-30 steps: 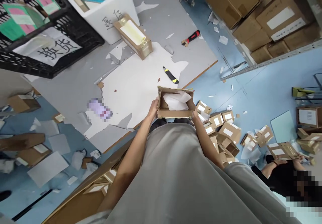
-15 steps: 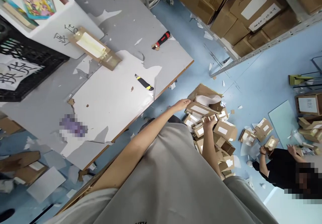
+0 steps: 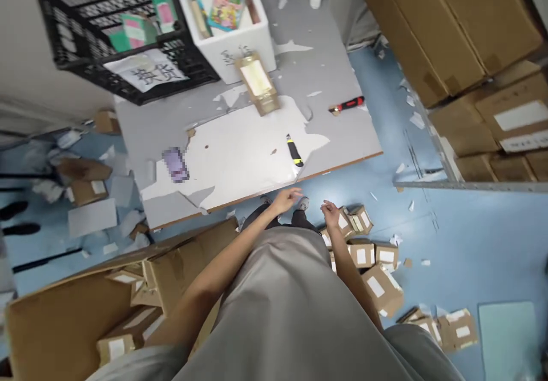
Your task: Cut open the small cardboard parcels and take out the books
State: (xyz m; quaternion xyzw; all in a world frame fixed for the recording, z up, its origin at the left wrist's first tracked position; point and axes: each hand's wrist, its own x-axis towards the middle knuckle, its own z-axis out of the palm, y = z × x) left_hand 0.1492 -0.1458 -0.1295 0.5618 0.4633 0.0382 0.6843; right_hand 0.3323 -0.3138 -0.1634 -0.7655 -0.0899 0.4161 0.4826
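Just off the table's front edge, my left hand (image 3: 286, 199) hangs in the air with its fingers stretched out and nothing in them. My right hand (image 3: 330, 214) is also empty, fingers loosely apart, above the near end of the pile of cardboard boxes (image 3: 375, 287) on the floor. Closest to my left hand on the table (image 3: 141, 135) lies a black and yellow utility knife (image 3: 294, 151). Farther right is a red and black cutter (image 3: 347, 105). A taped carton with a pale label (image 3: 258, 84) leans against the white bin (image 3: 252, 55).
Behind the table's left part stands a black crate (image 3: 128, 44) with pink and green packs. A large open carton (image 3: 64, 318) with smaller boxes sits at lower left. Shelving with brown cartons (image 3: 454, 21) is at right. Paper scraps litter the floor, and a pale board (image 3: 507, 335) lies lower right.
The open cardboard box that both hands held has left them; they are now empty and apart. My view has turned left toward the table, and the co-worker is out of sight.
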